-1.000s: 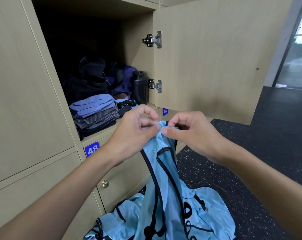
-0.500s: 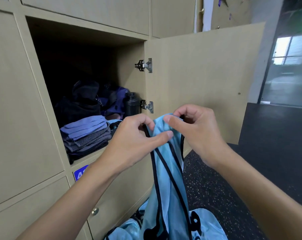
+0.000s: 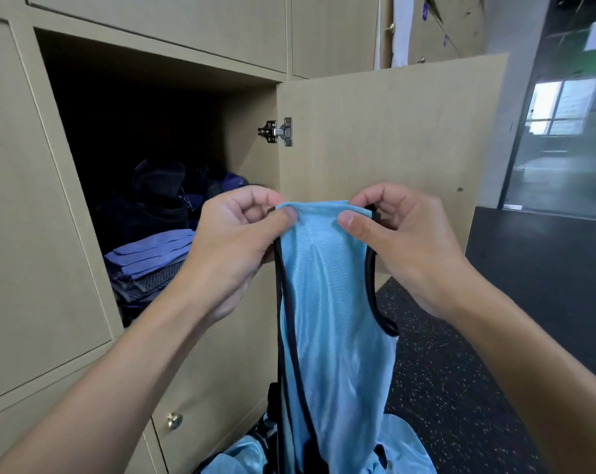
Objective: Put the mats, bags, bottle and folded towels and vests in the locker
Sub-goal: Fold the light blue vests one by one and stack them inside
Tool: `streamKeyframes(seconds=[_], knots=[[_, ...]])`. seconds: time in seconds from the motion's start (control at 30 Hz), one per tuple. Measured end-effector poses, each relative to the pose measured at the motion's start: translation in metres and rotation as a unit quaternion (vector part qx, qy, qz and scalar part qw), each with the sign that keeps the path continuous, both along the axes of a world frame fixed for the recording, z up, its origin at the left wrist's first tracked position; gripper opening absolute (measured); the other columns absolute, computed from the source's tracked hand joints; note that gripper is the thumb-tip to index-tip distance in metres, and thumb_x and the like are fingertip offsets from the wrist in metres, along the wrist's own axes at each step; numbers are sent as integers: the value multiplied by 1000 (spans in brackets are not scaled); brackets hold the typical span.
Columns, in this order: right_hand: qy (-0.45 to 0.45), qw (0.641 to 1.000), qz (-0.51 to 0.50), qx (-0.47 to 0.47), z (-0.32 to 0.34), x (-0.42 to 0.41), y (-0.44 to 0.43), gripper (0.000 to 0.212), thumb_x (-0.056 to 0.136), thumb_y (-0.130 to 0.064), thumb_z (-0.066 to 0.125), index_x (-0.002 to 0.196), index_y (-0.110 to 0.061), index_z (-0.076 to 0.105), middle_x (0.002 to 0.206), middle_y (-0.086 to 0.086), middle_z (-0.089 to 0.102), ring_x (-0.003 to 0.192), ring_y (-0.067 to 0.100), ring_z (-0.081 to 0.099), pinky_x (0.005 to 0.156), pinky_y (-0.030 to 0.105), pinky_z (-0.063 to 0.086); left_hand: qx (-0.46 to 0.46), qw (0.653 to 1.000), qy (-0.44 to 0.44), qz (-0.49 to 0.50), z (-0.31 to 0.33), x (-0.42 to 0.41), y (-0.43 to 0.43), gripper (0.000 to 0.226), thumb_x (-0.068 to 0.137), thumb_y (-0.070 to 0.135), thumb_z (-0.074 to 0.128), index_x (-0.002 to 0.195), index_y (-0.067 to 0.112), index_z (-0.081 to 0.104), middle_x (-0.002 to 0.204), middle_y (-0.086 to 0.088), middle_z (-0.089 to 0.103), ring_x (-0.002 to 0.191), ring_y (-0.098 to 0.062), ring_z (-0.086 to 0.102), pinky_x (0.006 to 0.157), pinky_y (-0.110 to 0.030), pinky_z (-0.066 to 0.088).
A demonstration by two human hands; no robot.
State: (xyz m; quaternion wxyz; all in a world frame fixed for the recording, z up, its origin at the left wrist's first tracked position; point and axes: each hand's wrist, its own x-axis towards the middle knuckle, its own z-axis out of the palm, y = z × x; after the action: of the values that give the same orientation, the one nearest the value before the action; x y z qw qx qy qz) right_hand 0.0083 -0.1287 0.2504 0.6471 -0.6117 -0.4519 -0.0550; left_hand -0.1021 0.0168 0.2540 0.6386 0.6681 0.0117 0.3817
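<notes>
With our left hand (image 3: 235, 249) and right hand (image 3: 407, 248) each pinching the top edge of the vest (image 3: 334, 319), which hangs limp just in front of the open locker (image 3: 252, 165), we judge it light, soft and slippery, best held by its black-bound shoulder seams for folding.

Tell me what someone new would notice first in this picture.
The blue vest with black trim stands out, hanging at centre with its top edge pinched between the left hand and the right hand. Behind it to the left, the open locker is dark inside, with folded towels stacked at its front edge and dark bags behind them. Its door stands open to the right.
</notes>
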Motion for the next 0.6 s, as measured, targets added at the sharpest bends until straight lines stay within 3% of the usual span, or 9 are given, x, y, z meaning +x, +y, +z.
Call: streamKeyframes(seconds=[0.1,0.2,0.27,0.33,0.47,0.53,0.6], knots=[[-3,1000,-11,-11,-4,2,0,16,88,-12,73,77,-23,66,80,-5,66,72,6,57,69,26,46,-30,999,2,-22,-4,0,-1,17,92,-1,63,101,14,60,82,-7,70,74,-20,62,62,-26,50],[-2,1000,-7,-2,-5,3,-1,17,90,-10,69,82,-24,66,84,-5,67,77,6,60,72,26,47,-17,996,64,-65,-15,1,-3,42,91,5,66,126,21,50,92,-9,76,79,-20,69,71,-29,56],[3,1000,-17,10,-5,4,-2,15,91,-10,69,93,-24,65,86,-3,67,77,5,61,72,26,48,-4,995,77,-62,-18,1,-2,46,90,5,66,129,23,48,92,-12,77,82,-21,70,80,-34,56],[26,1000,-15,10,-6,3,-4,23,92,-11,67,109,-25,59,87,-1,67,72,4,62,72,27,48,-6,997,57,-48,-16,0,-1,46,90,3,66,129,21,48,92,-14,77,81,-21,71,79,-32,56],[86,990,59,-95,-19,0,-3,73,88,-13,71,142,-39,30,99,3,75,89,15,73,83,36,58,-28,999,12,-13,-8,-1,2,41,91,4,65,126,19,49,90,-8,78,75,-17,71,68,-28,57],[79,989,49,-115,-24,-2,-1,77,91,-10,68,146,-40,24,94,3,77,88,19,74,88,44,57,-44,999,3,28,-9,1,4,39,92,7,66,124,21,49,90,-7,77,74,-17,70,66,-30,55],[86,991,45,-90,-24,-4,1,74,94,-9,64,146,-40,22,95,4,77,88,23,74,89,47,56,-58,997,24,43,-17,2,6,49,88,13,72,127,24,45,91,-5,77,80,-18,71,75,-35,55]])
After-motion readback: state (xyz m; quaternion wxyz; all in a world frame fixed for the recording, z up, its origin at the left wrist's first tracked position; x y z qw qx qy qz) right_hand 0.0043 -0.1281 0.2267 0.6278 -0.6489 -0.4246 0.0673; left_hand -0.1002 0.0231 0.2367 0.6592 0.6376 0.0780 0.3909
